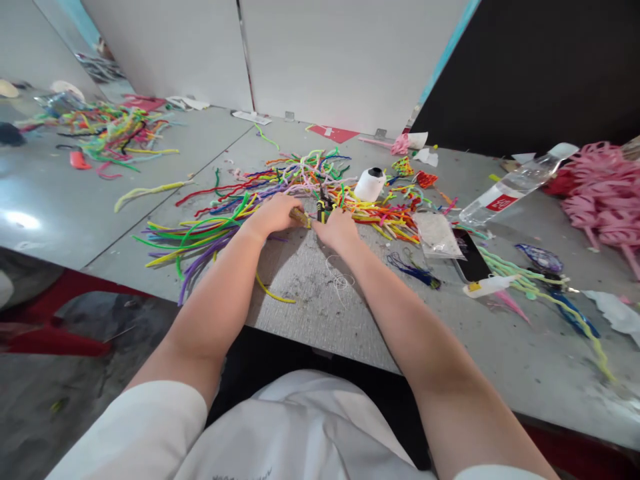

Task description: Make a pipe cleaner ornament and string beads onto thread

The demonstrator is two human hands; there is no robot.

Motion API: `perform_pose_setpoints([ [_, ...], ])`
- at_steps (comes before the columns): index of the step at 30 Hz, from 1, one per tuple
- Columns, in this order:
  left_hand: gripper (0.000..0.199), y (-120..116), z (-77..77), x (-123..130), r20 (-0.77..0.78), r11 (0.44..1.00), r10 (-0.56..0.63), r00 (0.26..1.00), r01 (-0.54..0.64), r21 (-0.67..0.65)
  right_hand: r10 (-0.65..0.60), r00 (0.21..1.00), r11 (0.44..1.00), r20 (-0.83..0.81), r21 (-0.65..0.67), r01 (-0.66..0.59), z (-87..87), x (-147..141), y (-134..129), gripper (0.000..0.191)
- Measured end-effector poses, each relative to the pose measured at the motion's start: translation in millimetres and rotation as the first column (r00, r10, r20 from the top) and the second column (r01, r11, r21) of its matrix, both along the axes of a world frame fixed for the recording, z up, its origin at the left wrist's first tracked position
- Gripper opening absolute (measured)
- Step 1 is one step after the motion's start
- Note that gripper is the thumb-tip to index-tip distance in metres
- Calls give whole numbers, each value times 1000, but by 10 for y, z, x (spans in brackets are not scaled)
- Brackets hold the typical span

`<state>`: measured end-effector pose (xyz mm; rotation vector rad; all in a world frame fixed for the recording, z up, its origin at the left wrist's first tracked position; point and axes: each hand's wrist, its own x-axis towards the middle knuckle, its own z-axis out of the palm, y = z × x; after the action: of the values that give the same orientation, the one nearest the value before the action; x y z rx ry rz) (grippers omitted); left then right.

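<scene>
Both hands rest on the counter (310, 300) at the near edge of a pile of pipe cleaners (300, 183). The left hand (274, 213) has its fingers curled narrow around a short tan piece (300, 217). The right hand (337, 229) pinches a small black-and-yellow tool (321, 211); how its fingers close cannot be told. Beyond the right fingers stands a spool (371, 184); a bag (438, 235) and phone (471, 263) lie to their right.

Bare table (310, 293) nearside — pipe cleaners (300, 180) beyond
</scene>
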<state>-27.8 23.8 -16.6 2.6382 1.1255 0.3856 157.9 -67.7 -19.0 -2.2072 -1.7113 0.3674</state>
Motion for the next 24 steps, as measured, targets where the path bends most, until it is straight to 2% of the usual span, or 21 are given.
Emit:
perform_pose_setpoints([
  [3, 34, -29, 27, 13, -20, 998, 63, 998, -63, 3, -30, 999, 1000, -12, 1, 30, -27, 181, 71, 76],
  [6, 36, -32, 88, -54, -29, 995, 92, 995, -93, -26, -42, 999, 999, -5, 14, 42, -83, 279, 111, 76],
  [11, 36, -15, 200, -194, -16, 994, 85, 996, -85, -66, -69, 997, 996, -14, 56, 70, -105, 308, 126, 80],
  [14, 37, -5, 188, -177, -28, 994, 88, 996, -90, -61, -97, 995, 991, -39, 92, 100, -67, 310, 122, 78],
  [16, 39, -1, 142, -125, -50, 994, 93, 994, -96, -50, -79, 991, 978, -104, 183, 97, -50, 297, 117, 79],
  [20, 41, -1, 64, -42, -61, 994, 102, 993, -104, -24, 49, 961, 922, -273, 382, 61, -63, 202, 108, 74],
  [24, 39, -17, 98, -64, -84, 993, 111, 990, -113, -23, 73, 963, 933, -261, 359, 27, -100, 47, 76, 73],
])
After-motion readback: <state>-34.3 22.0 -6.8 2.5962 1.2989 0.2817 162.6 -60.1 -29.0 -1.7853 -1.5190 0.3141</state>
